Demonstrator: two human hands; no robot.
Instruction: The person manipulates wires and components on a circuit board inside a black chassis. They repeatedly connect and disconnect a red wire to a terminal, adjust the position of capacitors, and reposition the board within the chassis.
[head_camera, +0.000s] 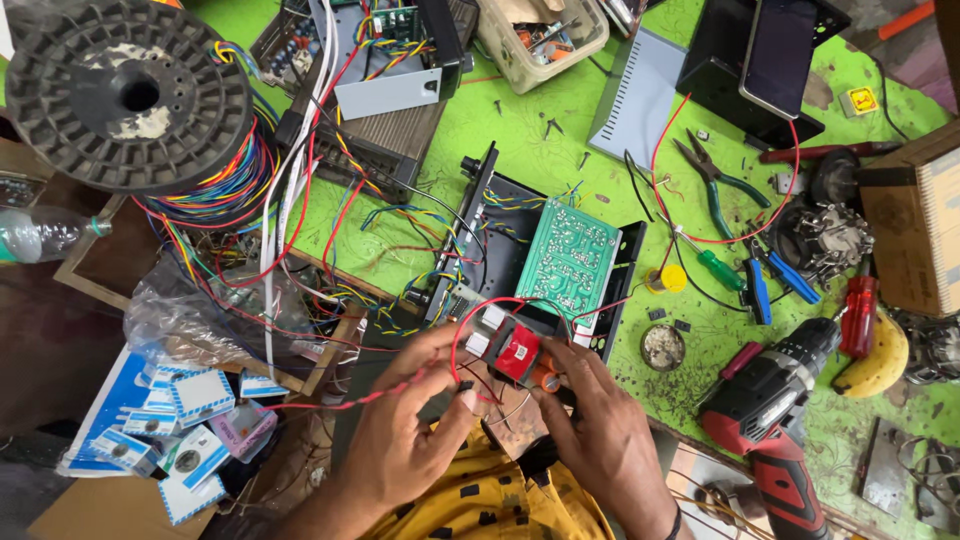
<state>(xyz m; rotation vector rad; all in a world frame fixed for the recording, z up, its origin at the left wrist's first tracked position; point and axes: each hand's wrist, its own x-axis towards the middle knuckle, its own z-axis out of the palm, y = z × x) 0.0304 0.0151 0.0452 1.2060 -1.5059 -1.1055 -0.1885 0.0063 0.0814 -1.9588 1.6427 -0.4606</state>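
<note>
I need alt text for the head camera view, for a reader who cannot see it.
Two bare hands, the left hand and right hand, hold a small red transformer with red wires over a green workbench. Behind it lies an open black chassis with a green circuit board; a red cordless drill, pliers and a wire spool lie around.

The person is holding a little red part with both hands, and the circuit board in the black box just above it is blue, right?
Not quite. The circuit board in the black box is green, not blue, as the head view shows. The rest is right: the left hand and right hand both hold the little red part.
</note>
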